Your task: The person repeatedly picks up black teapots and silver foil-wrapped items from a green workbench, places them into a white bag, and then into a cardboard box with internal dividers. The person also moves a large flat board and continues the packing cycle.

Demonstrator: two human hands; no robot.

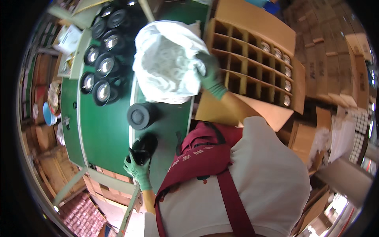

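My gloved left hand (137,168), low on the green bench (102,130), is closed on a glossy black cup-like object (146,144). Just above that stands a dark grey cylinder (138,115), its round end up. My gloved right hand (209,77) grips the right edge of a white plastic bag (152,85), its fingertips partly hidden at the rim. Inside the open bag lie translucent ring-like pieces (169,63), too small to make out well.
Several black round containers (103,63) stand at the bench's upper left. Right of the bag is an open cardboard box (252,94) with dividers and shiny cylinders in some cells. Stacked cartons (323,59) fill the right background; a blue basin (49,114) sits at far left.
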